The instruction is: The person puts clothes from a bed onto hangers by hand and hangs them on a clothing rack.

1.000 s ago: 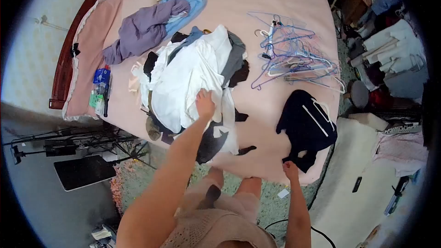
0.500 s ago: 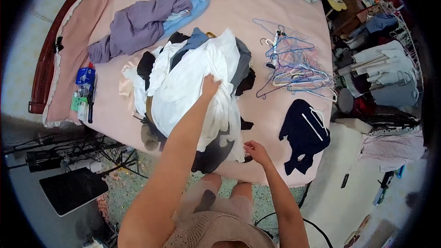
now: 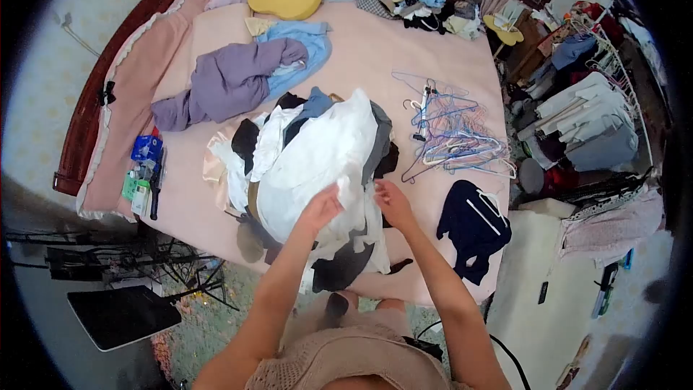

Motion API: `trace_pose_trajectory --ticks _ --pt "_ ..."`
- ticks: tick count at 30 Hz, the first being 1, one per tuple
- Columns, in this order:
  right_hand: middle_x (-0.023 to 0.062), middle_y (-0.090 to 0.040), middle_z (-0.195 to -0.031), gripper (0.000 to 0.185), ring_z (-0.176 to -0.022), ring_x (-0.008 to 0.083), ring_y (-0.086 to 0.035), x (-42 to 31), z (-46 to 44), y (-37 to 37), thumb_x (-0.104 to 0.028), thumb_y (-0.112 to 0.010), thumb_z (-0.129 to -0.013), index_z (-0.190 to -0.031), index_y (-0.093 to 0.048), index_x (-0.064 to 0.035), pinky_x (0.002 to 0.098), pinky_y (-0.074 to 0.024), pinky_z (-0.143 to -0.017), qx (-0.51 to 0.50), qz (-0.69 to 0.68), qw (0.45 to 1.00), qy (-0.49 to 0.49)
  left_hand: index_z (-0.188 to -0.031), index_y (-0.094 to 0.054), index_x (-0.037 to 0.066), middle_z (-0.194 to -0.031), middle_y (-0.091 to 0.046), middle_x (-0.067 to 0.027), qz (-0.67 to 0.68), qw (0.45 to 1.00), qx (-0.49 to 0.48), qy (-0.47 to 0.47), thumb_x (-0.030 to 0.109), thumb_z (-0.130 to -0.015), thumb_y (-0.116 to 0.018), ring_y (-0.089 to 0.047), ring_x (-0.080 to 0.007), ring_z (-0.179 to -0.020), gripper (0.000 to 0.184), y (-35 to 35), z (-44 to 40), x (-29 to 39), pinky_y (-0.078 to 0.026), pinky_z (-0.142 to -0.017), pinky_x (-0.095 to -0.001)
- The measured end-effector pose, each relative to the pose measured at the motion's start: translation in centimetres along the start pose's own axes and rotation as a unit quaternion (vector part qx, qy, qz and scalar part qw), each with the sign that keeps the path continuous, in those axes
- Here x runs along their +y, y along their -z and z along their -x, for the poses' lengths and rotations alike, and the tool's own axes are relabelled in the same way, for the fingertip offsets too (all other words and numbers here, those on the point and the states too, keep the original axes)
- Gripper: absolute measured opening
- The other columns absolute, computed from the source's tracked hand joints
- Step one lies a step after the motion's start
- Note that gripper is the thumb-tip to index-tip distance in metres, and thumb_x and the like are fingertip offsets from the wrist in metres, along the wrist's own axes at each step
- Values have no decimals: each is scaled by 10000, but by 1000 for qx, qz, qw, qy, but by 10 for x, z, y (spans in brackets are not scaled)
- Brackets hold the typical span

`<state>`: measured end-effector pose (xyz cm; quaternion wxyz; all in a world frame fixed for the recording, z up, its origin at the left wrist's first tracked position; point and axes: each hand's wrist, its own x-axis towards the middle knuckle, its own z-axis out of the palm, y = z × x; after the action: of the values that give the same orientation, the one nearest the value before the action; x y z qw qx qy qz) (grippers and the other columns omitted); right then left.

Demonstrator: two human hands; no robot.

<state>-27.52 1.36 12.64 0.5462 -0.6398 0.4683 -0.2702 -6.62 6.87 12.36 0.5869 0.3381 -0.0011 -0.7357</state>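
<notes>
A large white garment [image 3: 310,166] lies crumpled on top of a heap of clothes on the bed. My left hand [image 3: 323,206] is closed on a fold of it near the middle of the heap. Just to the right, my right hand [image 3: 392,204] has its fingers curled at the garment's right side, seemingly pinching the cloth. Grey and black cloth [image 3: 345,263] shows below, toward the bed's front edge. A blue garment [image 3: 316,105] and other dark pieces stick out at the back of the heap.
Several hangers [image 3: 462,137] lie tangled to the right, with a navy garment [image 3: 469,235] on a white hanger nearer me. A purple blanket [image 3: 238,79] lies back left. More clothes [image 3: 426,0] are piled at the far edge. A black stand tray [image 3: 123,314] stands front left.
My left hand has come nearer along the white garment. My right hand has moved up from the bed's front edge to the garment's right side. The view has tilted up.
</notes>
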Motion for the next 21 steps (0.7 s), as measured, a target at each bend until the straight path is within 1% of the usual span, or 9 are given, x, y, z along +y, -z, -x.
trace_pose_trajectory --ticks 1,3,5,7,9,11,12,15,21 --pt "126 -580 -1024 385 -936 222 -565 -16 1 -4 -54 -590 -801 -1175 -501 -46 319 -462 -810 4 0 1000 6 -1154 -520 19 -1095 -585 -65 -44 998 -38 30 134 -878 -538 -561 -158 -985 299 6 4 -7 -440 -868 -306" --pt "127 -508 -1160 545 -1095 278 -470 -45 7 -7 2 -609 -704 -1223 -474 -97 375 -378 -932 9 214 950 228 -1159 -521 8 -1108 -586 -69 -92 991 -83 60 117 -883 -523 -556 -158 -1005 297 4 12 -14 -432 -897 -306" --pt "121 -483 -1180 636 -1156 332 -394 -53 13 -7 40 -629 -630 -1230 -473 -104 406 -316 -980 -30 193 951 239 -1175 -514 14 -1093 -591 -51 -322 934 -141 54 116 -882 -526 -555 -127 -975 311 -28 36 -15 -435 -849 -268" --pt "121 -502 -1150 642 -1137 329 -419 -46 16 0 43 -630 -616 -1225 -486 -104 398 -337 -958 -81 227 922 304 -1171 -525 24 -1075 -594 -30 -352 925 -131 55 128 -889 -521 -554 -102 -943 301 -71 60 -3 -431 -804 -236" --pt "133 -568 -1028 512 -1023 322 -510 -37 20 17 -33 -654 -664 -1160 -545 -96 393 -397 -892 -88 225 931 275 -1133 -550 31 -1048 -596 -10 -334 918 -208 55 142 -895 -514 -549 -85 -918 265 -99 67 8 -429 -801 -225" --pt "81 -634 -888 337 -847 207 -587 -75 39 37 -78 -667 -700 -1030 -605 -49 326 -452 -770 -112 174 978 41 -1067 -573 39 -1005 -598 1 -329 917 -217 54 167 -902 -512 -547 -73 -886 217 -105 56 14 -432 -791 -222" --pt "88 -636 -789 245 -726 151 -589 -65 39 45 -141 -670 -750 -956 -615 -20 304 -470 -675 -52 123 984 115 -1030 -582 53 -967 -592 19 -327 920 -214 25 204 -908 -505 -535 -69 -881 209 -126 61 22 -421 -800 -224" --pt "31 -605 -698 206 -667 106 -534 -89 53 90 -186 -706 -734 -818 -626 -15 276 -434 -624 69 185 977 85 -975 -595 61 -910 -594 29 -357 909 -209 -45 250 -908 -516 -531 -61 -855 215 -160 51 40 -414 -792 -218" --pt "38 -565 -629 256 -600 120 -509 -154 113 158 -243 -736 -698 -746 -618 -21 271 -413 -582 139 135 977 85 -892 -608 69 -828 -569 51 -490 838 -221 -91 223 -889 -547 -478 -40 -785 166 -225 51 45 -383 -726 -193"
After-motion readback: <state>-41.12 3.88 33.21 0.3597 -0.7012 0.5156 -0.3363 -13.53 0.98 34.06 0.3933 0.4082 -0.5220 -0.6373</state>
